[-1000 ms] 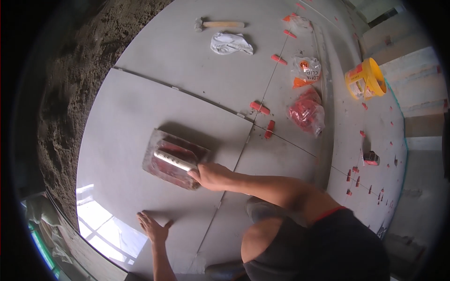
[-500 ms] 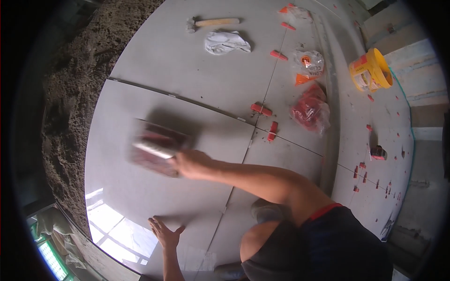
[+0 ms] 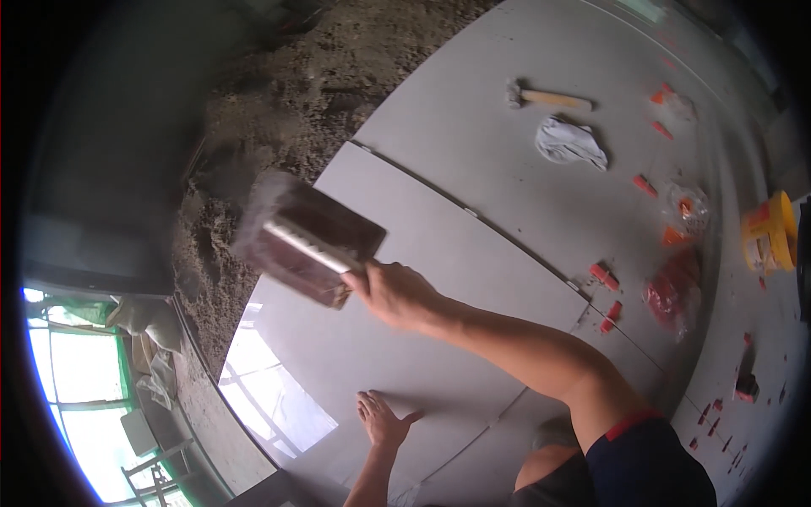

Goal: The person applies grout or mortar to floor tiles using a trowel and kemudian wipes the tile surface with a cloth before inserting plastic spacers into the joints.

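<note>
My right hand (image 3: 395, 291) grips the pale handle of a rectangular rubber-faced float (image 3: 338, 224), slightly blurred, over the left edge of a glossy grey tile (image 3: 439, 338). My left hand (image 3: 380, 422) lies on the same tile near the bottom, fingers spread and holding nothing. Clips (image 3: 470, 211) sit in the seam above this tile. Red wedges (image 3: 603, 274) stand at the tile joints to the right.
A hammer (image 3: 553, 98), white cloth (image 3: 568, 139), red plastic bag (image 3: 672, 291) and yellow bucket (image 3: 764, 241) rest on the tiled floor. Rough mortar (image 3: 338, 59) borders the tiles at upper left. Sacks (image 3: 152, 321) and a bright window (image 3: 76, 359) are at lower left.
My right hand has carried the float up and leftward across the tile to its edge. The view has swung left, showing more mortar and the window. My left hand still rests on the tile.
</note>
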A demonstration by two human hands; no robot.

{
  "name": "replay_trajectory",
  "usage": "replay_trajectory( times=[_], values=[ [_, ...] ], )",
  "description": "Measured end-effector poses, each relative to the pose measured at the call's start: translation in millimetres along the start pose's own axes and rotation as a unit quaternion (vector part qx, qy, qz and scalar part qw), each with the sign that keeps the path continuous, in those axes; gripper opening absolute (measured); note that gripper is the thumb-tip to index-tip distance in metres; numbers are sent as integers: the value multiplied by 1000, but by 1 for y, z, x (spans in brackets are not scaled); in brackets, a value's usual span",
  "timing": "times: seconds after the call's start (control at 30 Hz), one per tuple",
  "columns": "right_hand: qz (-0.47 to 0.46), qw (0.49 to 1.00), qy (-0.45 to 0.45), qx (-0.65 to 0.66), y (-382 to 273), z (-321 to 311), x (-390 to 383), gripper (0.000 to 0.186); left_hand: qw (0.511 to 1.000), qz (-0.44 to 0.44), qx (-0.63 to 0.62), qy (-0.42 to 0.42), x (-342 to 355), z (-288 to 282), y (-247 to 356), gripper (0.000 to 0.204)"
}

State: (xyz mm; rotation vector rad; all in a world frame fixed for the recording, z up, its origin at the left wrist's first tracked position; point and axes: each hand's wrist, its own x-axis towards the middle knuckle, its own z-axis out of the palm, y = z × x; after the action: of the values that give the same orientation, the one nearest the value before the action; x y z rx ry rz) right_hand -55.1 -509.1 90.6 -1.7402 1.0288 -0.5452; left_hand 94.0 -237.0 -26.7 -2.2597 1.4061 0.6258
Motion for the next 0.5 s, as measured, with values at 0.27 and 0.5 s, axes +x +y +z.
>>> replay_trajectory(
  times=[0.27, 0.5],
  values=[
    [153, 983, -91, -49, 25, -3, 65, 56, 999, -17, -8, 42, 14, 19, 15, 130],
    [23, 998, 44, -30, 21, 21, 77, 57, 998, -54, -25, -13, 8, -12, 14, 132]
  ],
)
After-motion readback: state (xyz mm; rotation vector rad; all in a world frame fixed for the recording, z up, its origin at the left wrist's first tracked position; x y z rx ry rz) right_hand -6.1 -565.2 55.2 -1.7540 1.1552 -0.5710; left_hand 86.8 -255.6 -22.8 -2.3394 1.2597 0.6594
